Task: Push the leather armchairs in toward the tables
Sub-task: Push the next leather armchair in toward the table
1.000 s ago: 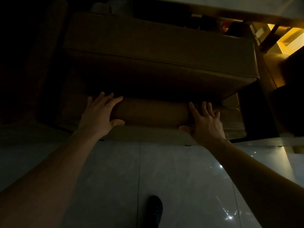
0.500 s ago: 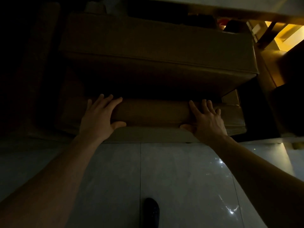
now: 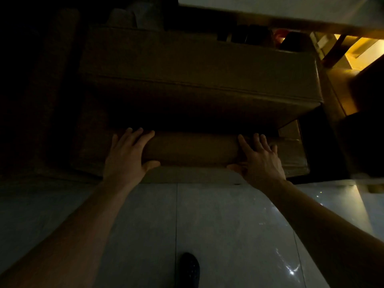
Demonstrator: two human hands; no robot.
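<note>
Evidently the push is under way: the left hand (image 3: 126, 156) and the right hand (image 3: 260, 161) lie flat, fingers spread, against the rounded top of the backrest of the brown leather armchair (image 3: 197, 80), which fills the middle of the frame. Its front nears the pale-topped desk (image 3: 291, 11) at upper right. Next comes a steady, even shove forward over the glossy tiled floor (image 3: 228, 225). No containers are discernible in the gloom.

Bare forearms (image 3: 68, 235), dark shoe (image 3: 189, 267).
</note>
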